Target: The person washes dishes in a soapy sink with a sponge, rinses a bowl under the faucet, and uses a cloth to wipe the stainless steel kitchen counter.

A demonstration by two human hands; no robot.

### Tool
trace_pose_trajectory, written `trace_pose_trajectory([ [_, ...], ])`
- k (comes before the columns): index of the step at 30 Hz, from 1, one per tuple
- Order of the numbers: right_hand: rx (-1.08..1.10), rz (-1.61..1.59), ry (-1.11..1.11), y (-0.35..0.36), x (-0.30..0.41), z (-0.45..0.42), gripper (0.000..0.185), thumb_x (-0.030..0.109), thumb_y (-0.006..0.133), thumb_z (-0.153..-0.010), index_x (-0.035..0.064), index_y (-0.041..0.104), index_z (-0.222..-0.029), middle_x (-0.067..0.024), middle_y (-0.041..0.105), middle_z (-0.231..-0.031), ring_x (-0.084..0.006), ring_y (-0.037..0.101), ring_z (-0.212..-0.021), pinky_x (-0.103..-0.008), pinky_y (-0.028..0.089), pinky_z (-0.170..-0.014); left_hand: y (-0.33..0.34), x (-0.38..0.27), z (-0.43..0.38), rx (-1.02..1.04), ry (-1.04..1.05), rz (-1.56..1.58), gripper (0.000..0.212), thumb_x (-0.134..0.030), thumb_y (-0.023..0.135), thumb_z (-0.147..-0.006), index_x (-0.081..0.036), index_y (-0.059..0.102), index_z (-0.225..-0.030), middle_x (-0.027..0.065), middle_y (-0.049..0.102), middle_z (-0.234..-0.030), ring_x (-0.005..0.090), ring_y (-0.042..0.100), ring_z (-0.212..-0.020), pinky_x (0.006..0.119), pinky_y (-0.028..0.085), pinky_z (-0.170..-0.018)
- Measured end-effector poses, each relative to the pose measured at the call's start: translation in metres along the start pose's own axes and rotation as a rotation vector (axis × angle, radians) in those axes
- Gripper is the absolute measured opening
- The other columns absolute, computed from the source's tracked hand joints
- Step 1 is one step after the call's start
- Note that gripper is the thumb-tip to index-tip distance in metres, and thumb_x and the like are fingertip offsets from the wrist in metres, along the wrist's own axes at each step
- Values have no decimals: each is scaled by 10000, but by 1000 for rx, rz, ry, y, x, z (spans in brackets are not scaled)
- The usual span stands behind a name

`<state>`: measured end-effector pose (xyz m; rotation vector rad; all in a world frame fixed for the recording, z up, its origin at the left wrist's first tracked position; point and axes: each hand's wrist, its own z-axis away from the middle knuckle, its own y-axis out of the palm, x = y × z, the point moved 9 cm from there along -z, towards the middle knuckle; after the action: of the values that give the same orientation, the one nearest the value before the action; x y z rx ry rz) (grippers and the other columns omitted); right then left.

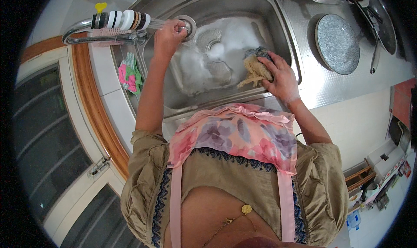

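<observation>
My left hand [169, 33] is under the running water of the faucet filter [125, 20], its fingertips on the small round metal cup or glass [186, 28] at the left part of the sink; whether they grip it is hidden by the water and fingers. With my right hand [278, 74] I hold a tan fibrous scrubber with a grey mesh part [257, 67] over the sink's right side, near the front wall. White suds and shallow water lie around the drain [215, 48] in the stainless steel sink [277, 23].
A speckled grey plate [337, 43] rests on the metal drainboard [319, 82] at the right, beside a dark pan [384, 26] and utensils. Colourful cloths [130, 74] lie on the sink's left ledge. The curved chrome faucet [70, 36] reaches over that side.
</observation>
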<state>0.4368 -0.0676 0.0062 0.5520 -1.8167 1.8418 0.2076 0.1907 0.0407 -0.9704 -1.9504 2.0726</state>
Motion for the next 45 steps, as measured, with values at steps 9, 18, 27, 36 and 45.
trace_pose_trajectory([
  [9, -7, 1, -3, -3, 2, 0, 686, 170, 736, -700, 209, 514, -1348, -174, 477, -1374, -376, 474, -1251, -445, 420, -1030, 54, 9, 3, 334, -237, 1024, 290, -199, 626, -908, 21, 662, -1094, 22, 686, -917, 85, 630, -770, 261, 518, -724],
  [18, -18, 26, -6, -3, 4, 2, 698, 173, 744, -699, 200, 506, -1355, -169, 473, -1375, -365, 470, -1256, -446, 413, -1034, 72, 21, 28, 385, -419, 1066, 334, -249, 571, -960, -3, 631, -1177, 40, 690, -990, 130, 662, -874, 287, 532, -838],
  [27, -18, 8, 8, 0, -1, 3, 691, 167, 729, -703, 205, 507, -1356, -168, 462, -1398, -371, 458, -1274, -445, 402, -1049, 84, 38, 14, 318, -450, 1052, 229, -188, 608, -932, -30, 681, -1079, 12, 678, -924, 80, 620, -754, 240, 527, -703],
  [36, -26, 14, 16, -2, 1, 2, 673, 176, 732, -707, 214, 518, -1344, -164, 466, -1394, -376, 464, -1266, -446, 407, -1050, 69, 19, -45, 263, -130, -196, 175, -177, 692, -745, -22, 710, -825, 176, 690, -833, 308, 684, -802, 408, 538, -717],
  [45, -116, -51, -31, -14, 4, 6, 653, 132, 723, -682, 196, 548, -1308, -142, 480, -1378, -374, 477, -1254, -445, 415, -1045, 92, -52, -18, 388, 110, -118, 188, -207, 690, -707, -95, 724, -855, 183, 691, -909, 370, 664, -867, 432, 520, -789],
])
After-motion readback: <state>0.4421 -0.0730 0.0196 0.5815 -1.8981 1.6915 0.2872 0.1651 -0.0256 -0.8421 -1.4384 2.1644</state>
